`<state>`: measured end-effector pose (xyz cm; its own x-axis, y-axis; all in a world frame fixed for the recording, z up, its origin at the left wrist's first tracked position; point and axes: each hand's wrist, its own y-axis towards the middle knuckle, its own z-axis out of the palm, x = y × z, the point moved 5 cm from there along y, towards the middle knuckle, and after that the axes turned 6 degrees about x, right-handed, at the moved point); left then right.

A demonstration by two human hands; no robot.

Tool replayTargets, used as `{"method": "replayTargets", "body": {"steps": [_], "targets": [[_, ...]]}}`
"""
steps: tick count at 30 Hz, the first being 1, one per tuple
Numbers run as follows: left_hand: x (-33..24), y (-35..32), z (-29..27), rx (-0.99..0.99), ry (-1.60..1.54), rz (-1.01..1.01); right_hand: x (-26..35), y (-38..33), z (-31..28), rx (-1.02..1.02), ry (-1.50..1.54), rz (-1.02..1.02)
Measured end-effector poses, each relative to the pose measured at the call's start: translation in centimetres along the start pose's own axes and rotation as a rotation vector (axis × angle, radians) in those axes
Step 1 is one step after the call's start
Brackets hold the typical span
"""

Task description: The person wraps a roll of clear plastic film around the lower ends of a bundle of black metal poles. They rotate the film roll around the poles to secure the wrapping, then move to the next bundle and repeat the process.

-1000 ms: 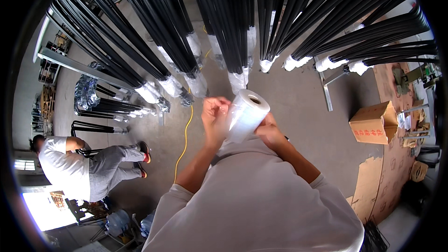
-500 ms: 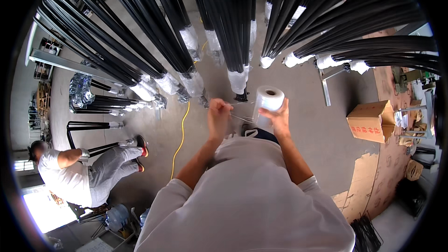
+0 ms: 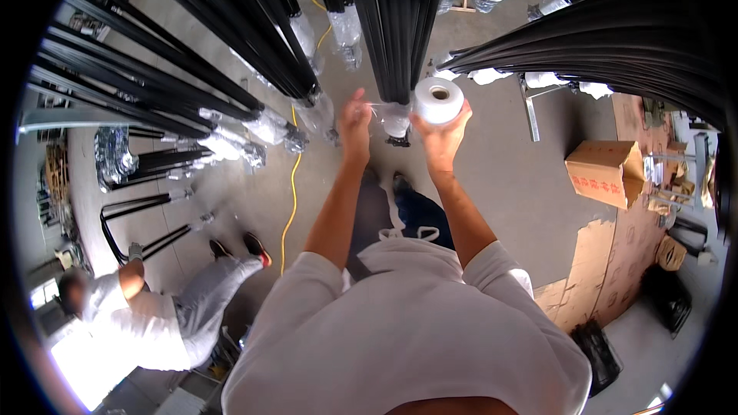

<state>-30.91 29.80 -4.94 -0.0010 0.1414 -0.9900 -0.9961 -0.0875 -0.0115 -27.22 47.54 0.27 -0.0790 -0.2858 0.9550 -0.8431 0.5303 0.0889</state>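
Note:
My right hand (image 3: 446, 137) is closed round the lower part of a white roll of stretch film (image 3: 439, 101), its cardboard core facing up. The roll sits just right of a hanging-looking bundle of black tubes (image 3: 390, 27), near the bundle's lower end. That end is wrapped in clear film (image 3: 395, 118). To the left of the bundle, my left hand (image 3: 354, 124) is raised with its fingers together, and a thin strand of film runs from it toward the wrapped end. The fingertips are small and slightly blurred.
More film-wrapped bundles of black tubes (image 3: 254, 38) stand left and right. A yellow cable (image 3: 294, 177) crosses the floor at left. Another person (image 3: 154, 315) works at lower left. An open cardboard box (image 3: 603, 173) stands at right, near flattened cardboard (image 3: 576, 284).
Both hands have moved forward with the film roll, up to either side of the middle bundle's wrapped end. My view has shifted, and the other person bends lower.

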Motion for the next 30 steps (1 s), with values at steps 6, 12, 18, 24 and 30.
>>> {"method": "replayTargets", "body": {"steps": [6,12,18,24,30], "targets": [[4.8,6.0,2.7,0.248,-0.490,-0.210,-1.6,1.2,2.2,0.072,0.093,-0.075],[6.1,6.6,2.4,0.168,-0.352,-0.143,-2.1,2.3,1.2,0.430,0.195,0.126],[4.5,1.9,2.6,0.121,-0.400,-0.192,0.7,0.3,-1.8,0.623,0.278,0.118],[0.0,-4.7,1.4,0.037,-0.401,-0.105,2.6,-2.1,-7.3,0.358,0.118,-0.062],[-5.0,-12.0,2.9,-0.002,-0.477,-0.344,0.6,-1.2,-4.1,0.687,0.398,0.052]]}}
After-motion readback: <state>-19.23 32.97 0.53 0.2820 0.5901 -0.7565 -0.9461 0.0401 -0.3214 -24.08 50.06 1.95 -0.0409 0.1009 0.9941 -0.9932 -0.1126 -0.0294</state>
